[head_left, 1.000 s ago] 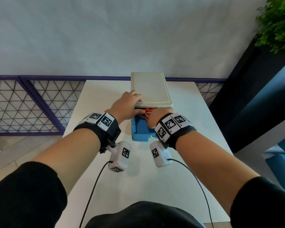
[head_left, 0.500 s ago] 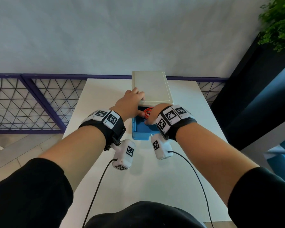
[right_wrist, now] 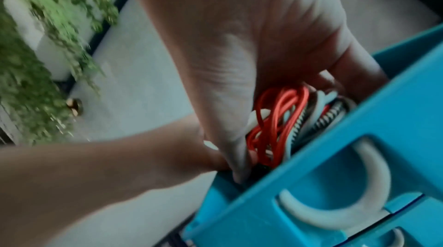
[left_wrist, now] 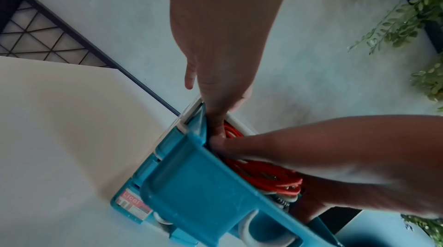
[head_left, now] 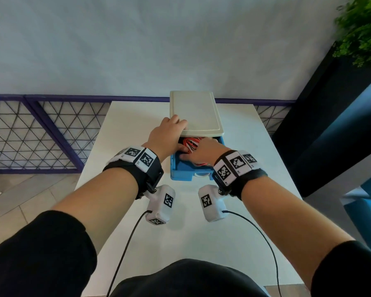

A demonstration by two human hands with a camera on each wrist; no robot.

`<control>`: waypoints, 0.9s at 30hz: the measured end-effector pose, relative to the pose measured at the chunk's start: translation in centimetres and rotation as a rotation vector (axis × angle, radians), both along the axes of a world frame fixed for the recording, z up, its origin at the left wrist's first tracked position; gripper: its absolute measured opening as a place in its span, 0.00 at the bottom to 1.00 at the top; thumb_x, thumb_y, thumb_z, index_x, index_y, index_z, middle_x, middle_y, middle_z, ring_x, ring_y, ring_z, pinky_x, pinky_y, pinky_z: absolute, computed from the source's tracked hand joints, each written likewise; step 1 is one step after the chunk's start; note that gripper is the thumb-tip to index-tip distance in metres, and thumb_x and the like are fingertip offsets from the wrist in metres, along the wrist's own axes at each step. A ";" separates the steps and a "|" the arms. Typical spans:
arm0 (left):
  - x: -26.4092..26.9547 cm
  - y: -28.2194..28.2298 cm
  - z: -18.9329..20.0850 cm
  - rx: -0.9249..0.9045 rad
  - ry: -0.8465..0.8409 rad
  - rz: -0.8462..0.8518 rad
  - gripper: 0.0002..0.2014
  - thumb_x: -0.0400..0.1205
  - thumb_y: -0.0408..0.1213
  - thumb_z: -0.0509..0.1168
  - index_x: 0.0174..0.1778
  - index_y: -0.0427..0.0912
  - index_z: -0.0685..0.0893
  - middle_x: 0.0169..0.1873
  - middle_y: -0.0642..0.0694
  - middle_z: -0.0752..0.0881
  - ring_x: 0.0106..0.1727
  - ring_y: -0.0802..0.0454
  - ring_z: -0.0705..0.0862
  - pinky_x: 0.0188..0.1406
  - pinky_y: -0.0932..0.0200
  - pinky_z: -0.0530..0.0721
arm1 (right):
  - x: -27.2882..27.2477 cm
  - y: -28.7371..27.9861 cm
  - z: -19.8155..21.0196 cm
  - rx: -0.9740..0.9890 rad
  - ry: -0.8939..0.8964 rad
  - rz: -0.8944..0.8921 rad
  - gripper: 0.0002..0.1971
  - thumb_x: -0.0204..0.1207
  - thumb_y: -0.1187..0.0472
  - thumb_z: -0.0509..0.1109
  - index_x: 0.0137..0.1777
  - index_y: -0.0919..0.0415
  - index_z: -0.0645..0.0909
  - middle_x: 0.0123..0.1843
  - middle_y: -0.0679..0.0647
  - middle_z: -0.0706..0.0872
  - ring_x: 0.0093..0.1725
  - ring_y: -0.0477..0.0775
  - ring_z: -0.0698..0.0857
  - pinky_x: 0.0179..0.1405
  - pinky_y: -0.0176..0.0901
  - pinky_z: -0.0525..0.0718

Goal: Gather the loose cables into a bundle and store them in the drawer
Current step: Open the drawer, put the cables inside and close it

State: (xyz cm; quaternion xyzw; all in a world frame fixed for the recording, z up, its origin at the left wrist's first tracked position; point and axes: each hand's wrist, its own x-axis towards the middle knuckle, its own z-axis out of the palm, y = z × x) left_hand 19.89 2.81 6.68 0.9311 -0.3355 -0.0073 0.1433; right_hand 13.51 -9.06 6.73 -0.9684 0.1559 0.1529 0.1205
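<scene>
Right hand (head_left: 202,152) grips the cable bundle (head_left: 192,143) in the blue drawer (head_left: 181,175); left hand (head_left: 166,135) rests open on the cabinet top (head_left: 198,112).

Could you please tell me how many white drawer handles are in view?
2. One handle curves across the front of the open drawer; the second handle peeks out just below it. Lower ones may be hidden.

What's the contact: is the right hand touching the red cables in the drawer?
Touching. The right wrist view shows the right hand curled round the red cables inside the blue drawer, with no gap between them.
</scene>
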 end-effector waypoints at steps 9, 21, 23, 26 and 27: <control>-0.2 -0.3 0.0 0.036 -0.073 0.004 0.29 0.67 0.50 0.77 0.57 0.43 0.73 0.57 0.43 0.75 0.58 0.42 0.74 0.40 0.49 0.77 | -5.1 -1.8 -0.2 0.044 -0.271 0.334 0.22 0.84 0.60 0.60 0.76 0.65 0.68 0.74 0.60 0.72 0.73 0.62 0.72 0.71 0.53 0.73; 0.5 0.5 1.0 0.123 0.054 -0.041 0.34 0.72 0.61 0.68 0.67 0.42 0.73 0.64 0.44 0.74 0.65 0.41 0.75 0.60 0.43 0.75 | -2.1 -2.0 -1.9 -0.049 -0.133 0.397 0.15 0.80 0.70 0.60 0.61 0.59 0.83 0.56 0.59 0.82 0.46 0.57 0.79 0.49 0.48 0.80; 0.4 0.6 1.8 0.266 0.154 -0.073 0.48 0.65 0.71 0.66 0.75 0.43 0.65 0.74 0.45 0.66 0.77 0.44 0.65 0.76 0.36 0.59 | -2.2 -2.0 -1.4 -0.031 -0.123 0.401 0.15 0.80 0.70 0.60 0.61 0.60 0.83 0.55 0.59 0.83 0.48 0.59 0.82 0.50 0.50 0.82; -0.5 0.6 2.0 0.459 0.268 -0.152 0.67 0.57 0.76 0.68 0.83 0.46 0.41 0.84 0.50 0.38 0.84 0.52 0.35 0.80 0.33 0.36 | -2.7 -1.9 -1.1 0.006 -0.145 0.405 0.15 0.80 0.71 0.61 0.63 0.62 0.81 0.59 0.59 0.82 0.58 0.60 0.80 0.53 0.47 0.76; -0.9 0.6 1.8 0.468 0.284 -0.166 0.69 0.57 0.75 0.69 0.82 0.46 0.36 0.83 0.50 0.33 0.83 0.54 0.32 0.80 0.35 0.34 | -3.1 -1.7 -0.7 0.029 -0.145 0.407 0.16 0.81 0.70 0.60 0.66 0.63 0.80 0.63 0.59 0.81 0.62 0.59 0.78 0.56 0.45 0.72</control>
